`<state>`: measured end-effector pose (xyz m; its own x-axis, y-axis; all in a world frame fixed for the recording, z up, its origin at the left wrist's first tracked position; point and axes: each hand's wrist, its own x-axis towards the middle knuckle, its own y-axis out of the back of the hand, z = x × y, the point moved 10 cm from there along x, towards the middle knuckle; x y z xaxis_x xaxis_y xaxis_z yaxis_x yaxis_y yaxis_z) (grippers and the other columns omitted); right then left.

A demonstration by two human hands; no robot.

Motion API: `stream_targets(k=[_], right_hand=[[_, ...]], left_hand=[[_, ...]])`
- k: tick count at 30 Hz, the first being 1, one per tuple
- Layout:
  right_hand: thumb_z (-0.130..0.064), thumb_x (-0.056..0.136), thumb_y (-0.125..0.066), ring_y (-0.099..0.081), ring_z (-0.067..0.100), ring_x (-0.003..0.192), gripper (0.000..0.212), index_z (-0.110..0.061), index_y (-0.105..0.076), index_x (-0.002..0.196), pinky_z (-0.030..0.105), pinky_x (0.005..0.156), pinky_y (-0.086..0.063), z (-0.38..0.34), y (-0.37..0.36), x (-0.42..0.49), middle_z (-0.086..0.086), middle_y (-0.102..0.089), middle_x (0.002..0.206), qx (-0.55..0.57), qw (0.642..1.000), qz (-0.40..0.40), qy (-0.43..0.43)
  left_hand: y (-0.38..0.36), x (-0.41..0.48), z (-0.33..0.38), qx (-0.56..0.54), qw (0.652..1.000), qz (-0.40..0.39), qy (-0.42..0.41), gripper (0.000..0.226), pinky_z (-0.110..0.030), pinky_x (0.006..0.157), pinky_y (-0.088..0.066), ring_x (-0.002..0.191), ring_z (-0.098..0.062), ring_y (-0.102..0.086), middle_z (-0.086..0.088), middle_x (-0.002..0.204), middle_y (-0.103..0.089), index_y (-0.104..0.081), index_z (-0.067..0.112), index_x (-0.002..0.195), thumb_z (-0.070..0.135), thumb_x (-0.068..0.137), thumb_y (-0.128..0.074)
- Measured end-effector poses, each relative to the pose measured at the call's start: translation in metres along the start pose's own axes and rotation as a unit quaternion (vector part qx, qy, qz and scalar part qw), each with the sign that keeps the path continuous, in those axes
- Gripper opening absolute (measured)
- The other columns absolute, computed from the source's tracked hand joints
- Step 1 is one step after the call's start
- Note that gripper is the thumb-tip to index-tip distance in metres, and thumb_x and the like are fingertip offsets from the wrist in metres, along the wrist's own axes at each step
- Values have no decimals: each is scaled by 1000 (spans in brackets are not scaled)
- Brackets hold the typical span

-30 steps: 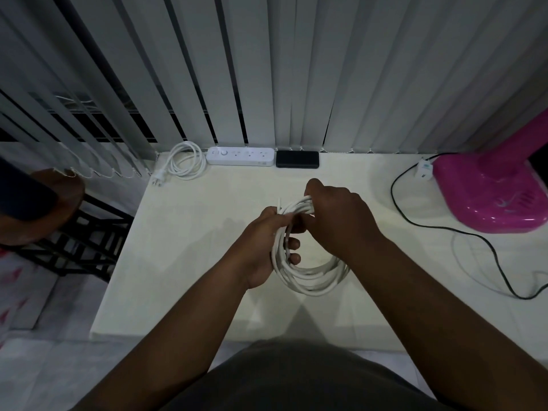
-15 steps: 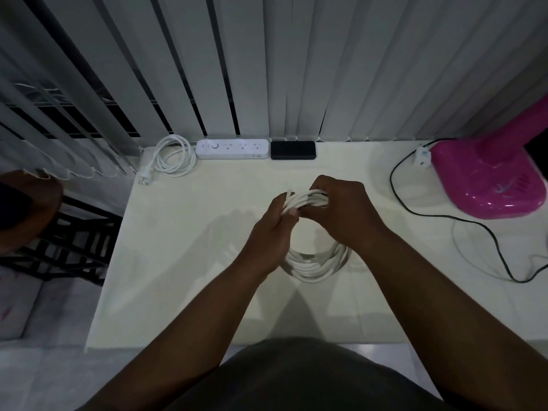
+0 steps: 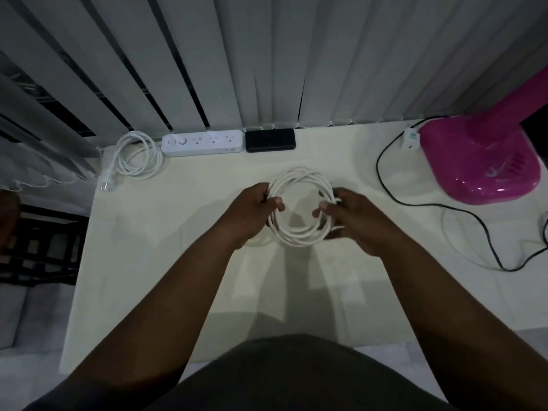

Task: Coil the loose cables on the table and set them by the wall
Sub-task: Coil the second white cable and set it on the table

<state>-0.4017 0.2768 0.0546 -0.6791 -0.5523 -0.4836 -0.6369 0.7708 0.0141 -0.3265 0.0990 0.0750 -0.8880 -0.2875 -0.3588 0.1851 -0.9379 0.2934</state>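
Note:
A white cable wound into a round coil (image 3: 299,236) lies flat just above the middle of the cream table (image 3: 166,262). My left hand (image 3: 255,212) pinches the coil's left side and my right hand (image 3: 353,221) grips its right side. By the blinds at the back left lies a second white coil (image 3: 137,155) with its plug (image 3: 106,185) near the table's corner, joined to a white power strip (image 3: 202,142). A loose black cable (image 3: 439,204) snakes over the right part of the table.
A black box (image 3: 270,140) sits next to the power strip against the vertical blinds (image 3: 267,60). A pink fan base (image 3: 477,164) and a small white adapter (image 3: 410,141) stand at the back right. The table's left edge drops to the floor beside a dark chair frame (image 3: 38,250).
My hands moved apart from the top of the coil to its two sides. The coil turned from hanging in my grip to lying flat and round, further from me.

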Motion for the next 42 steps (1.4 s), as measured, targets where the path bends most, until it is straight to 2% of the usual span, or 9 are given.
stream_targets(k=[6, 10, 14, 19, 24, 29, 33, 36, 42], right_hand=[[-23, 94, -65, -71, 24, 72, 26, -18, -62, 119, 35, 57, -58, 4, 38, 39, 9, -69, 90, 30, 999, 22, 31], [-34, 100, -51, -69, 26, 77, 24, -15, -64, 108, 27, 65, -53, -4, 77, 73, 5, -71, 89, -189, 955, 208, 96], [-29, 101, -49, -66, 35, 97, 35, -7, -54, 128, 21, 70, -35, -13, 104, 116, 19, -72, 106, -244, 925, 269, 110], [-28, 98, -56, -62, 35, 107, 36, -6, -56, 127, 30, 85, -41, -25, 106, 180, 20, -68, 114, -313, 919, 219, 96], [-28, 95, -57, -58, 38, 107, 35, -4, -56, 121, 32, 83, -38, -28, 102, 219, 24, -62, 113, -351, 917, 168, 93], [-36, 95, -54, -47, 40, 124, 62, 1, -37, 142, 41, 103, -37, -30, 98, 223, 23, -54, 134, -421, 882, 179, 115], [-52, 97, -41, -29, 36, 144, 79, 5, -24, 150, 47, 116, -27, -15, 89, 215, 23, -35, 154, -517, 830, 166, 127], [-55, 98, -36, -17, 36, 150, 84, 5, -15, 152, 50, 121, -17, -3, 86, 216, 23, -21, 161, -537, 823, 137, 121], [-52, 99, -39, -11, 35, 151, 79, 2, -16, 153, 49, 122, -14, -1, 84, 198, 22, -18, 162, -493, 853, 115, 128]], left_hand=[[-20, 51, -23, -95, 983, 129, 84, 29, -36, 69, -55, 69, -25, -67, -14, 90, -74, -56, 21, 104, 24, 81, -73], [-45, 92, -26, -22, 982, 171, 76, 19, -28, 65, -55, 72, -20, -68, -6, 84, -73, -58, 26, 98, 30, 84, -69], [-67, 133, -23, -2, 988, 140, 62, 39, -18, 75, -49, 91, -12, -66, 12, 95, -67, -55, 30, 117, 35, 81, -69], [-65, 170, -14, 18, 996, 85, -14, 72, -21, 92, -46, 114, -9, -57, 10, 126, -60, -50, 29, 133, 34, 69, -83], [-56, 211, 15, 184, 968, 140, -96, 68, -27, 100, -36, 124, -29, -46, -17, 132, -52, -48, 1, 131, 24, 75, -79], [-61, 232, -2, 335, 930, 151, -22, 74, -38, 103, -38, 129, -32, -39, -14, 144, -40, -38, 2, 137, 38, 81, -71], [-65, 224, -15, 468, 868, 165, -1, 82, -49, 111, -22, 146, -36, -14, -11, 161, -18, -17, 6, 151, 55, 91, -46], [-71, 231, -27, 460, 880, 123, 5, 84, -50, 118, -4, 150, -30, 1, -12, 163, -5, -4, 5, 153, 58, 95, -34], [-51, 226, -47, 425, 900, 97, 19, 88, -46, 120, -4, 150, -29, 4, -14, 163, -1, -4, 3, 153, 58, 93, -39]])
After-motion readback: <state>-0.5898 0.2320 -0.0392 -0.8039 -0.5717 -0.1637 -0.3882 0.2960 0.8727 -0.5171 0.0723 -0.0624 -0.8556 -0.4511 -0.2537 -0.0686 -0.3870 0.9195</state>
